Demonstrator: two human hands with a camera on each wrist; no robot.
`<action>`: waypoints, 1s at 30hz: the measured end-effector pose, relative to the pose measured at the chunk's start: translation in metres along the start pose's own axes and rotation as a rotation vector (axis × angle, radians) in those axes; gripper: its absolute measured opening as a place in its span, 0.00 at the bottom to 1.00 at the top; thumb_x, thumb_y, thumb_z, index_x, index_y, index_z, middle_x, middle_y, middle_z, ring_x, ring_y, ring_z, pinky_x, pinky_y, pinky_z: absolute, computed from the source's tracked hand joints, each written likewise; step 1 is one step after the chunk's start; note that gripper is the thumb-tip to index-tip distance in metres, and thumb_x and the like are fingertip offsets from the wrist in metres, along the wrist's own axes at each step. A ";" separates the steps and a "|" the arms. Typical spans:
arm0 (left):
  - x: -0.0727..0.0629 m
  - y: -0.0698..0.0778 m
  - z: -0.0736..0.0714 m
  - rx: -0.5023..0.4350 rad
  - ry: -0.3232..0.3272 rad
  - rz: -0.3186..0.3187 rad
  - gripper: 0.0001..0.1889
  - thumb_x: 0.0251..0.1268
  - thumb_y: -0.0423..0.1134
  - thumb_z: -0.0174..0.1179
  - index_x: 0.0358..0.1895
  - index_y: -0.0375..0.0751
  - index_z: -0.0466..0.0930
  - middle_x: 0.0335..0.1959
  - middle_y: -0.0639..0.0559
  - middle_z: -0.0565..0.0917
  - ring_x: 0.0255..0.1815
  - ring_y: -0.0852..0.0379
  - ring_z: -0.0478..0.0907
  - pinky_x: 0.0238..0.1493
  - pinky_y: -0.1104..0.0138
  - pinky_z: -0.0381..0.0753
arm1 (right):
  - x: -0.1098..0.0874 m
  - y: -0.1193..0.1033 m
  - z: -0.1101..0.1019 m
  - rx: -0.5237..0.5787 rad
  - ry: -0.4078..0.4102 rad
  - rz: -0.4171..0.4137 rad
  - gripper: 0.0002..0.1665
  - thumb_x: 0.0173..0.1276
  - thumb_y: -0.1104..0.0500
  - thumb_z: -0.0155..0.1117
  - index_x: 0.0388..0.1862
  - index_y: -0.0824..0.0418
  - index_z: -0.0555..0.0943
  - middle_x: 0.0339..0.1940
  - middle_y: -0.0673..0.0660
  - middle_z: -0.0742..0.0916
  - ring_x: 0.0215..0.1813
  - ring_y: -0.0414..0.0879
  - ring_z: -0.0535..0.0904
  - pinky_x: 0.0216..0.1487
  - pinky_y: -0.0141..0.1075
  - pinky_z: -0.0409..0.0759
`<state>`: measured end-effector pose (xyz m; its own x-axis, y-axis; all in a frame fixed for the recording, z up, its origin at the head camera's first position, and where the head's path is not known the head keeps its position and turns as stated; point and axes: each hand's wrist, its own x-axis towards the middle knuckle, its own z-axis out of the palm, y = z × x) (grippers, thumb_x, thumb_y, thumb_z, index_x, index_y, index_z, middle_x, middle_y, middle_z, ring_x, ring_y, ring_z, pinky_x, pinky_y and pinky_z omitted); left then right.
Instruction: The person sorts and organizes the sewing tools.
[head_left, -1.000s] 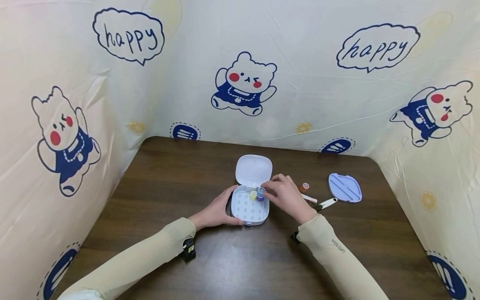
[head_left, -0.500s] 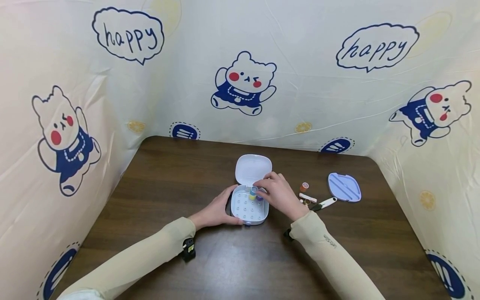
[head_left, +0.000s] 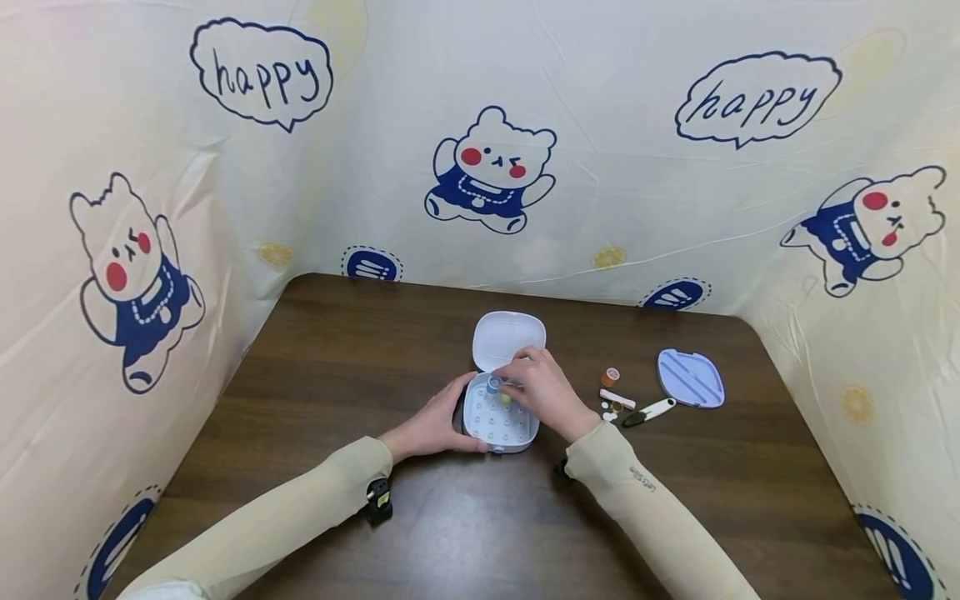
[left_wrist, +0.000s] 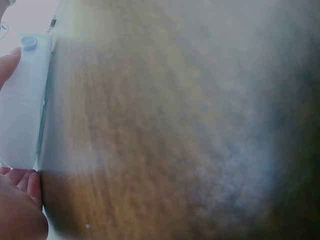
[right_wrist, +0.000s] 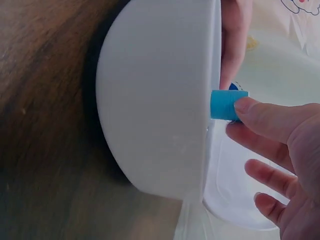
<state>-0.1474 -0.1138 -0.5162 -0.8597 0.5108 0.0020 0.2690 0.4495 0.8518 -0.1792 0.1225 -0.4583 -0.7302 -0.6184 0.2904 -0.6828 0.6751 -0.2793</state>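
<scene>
From the head, our right grip (head_left: 546,388) is pinching a blue spool (head_left: 492,385) over the box (head_left: 516,448), where tilting could make it miss the pegs (head_left: 492,422) and a yellow spool (head_left: 506,398) is sitting; left wrist, our left grip (left_wrist: 20,207) is clasping the box; right wrist, the blue spool is showing at its rim (right_wrist: 215,50).

1. Logged bluish-white box (right_wrist: 150,100).
2. Noted turquoise spool (right_wrist: 223,104) at box rim, yellow spool (head_left: 505,399) inside.
3. Noted orange spool (head_left: 610,377) right of box, lilac-blue tray (head_left: 691,379) beyond.
4. Saw brown wood grain on table (head_left: 465,517) under box.
5. Saw navy, red-cheeked bears (head_left: 480,190) on off-white cloth (head_left: 622,183) behind box.
</scene>
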 end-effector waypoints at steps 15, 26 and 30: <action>-0.001 0.001 -0.001 -0.005 -0.009 -0.008 0.63 0.48 0.51 0.83 0.83 0.36 0.50 0.79 0.40 0.62 0.77 0.44 0.62 0.76 0.47 0.62 | 0.004 0.000 0.011 -0.037 -0.007 -0.034 0.12 0.62 0.61 0.80 0.45 0.58 0.93 0.40 0.52 0.92 0.51 0.50 0.78 0.54 0.48 0.75; -0.002 0.002 -0.001 -0.011 -0.017 -0.018 0.63 0.49 0.51 0.83 0.83 0.37 0.49 0.80 0.40 0.61 0.79 0.44 0.61 0.77 0.47 0.61 | 0.002 0.005 0.023 -0.090 0.009 -0.063 0.12 0.61 0.59 0.81 0.44 0.56 0.93 0.40 0.50 0.91 0.50 0.50 0.78 0.50 0.46 0.76; -0.002 0.002 -0.002 -0.005 -0.013 -0.019 0.64 0.49 0.51 0.83 0.83 0.37 0.49 0.80 0.39 0.61 0.79 0.44 0.61 0.77 0.47 0.61 | 0.002 0.004 0.022 -0.111 0.000 -0.073 0.12 0.62 0.60 0.80 0.45 0.56 0.93 0.40 0.51 0.91 0.50 0.50 0.78 0.50 0.45 0.76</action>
<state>-0.1463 -0.1153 -0.5136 -0.8590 0.5115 -0.0212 0.2501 0.4553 0.8545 -0.1837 0.1149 -0.4792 -0.6785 -0.6678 0.3060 -0.7276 0.6683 -0.1548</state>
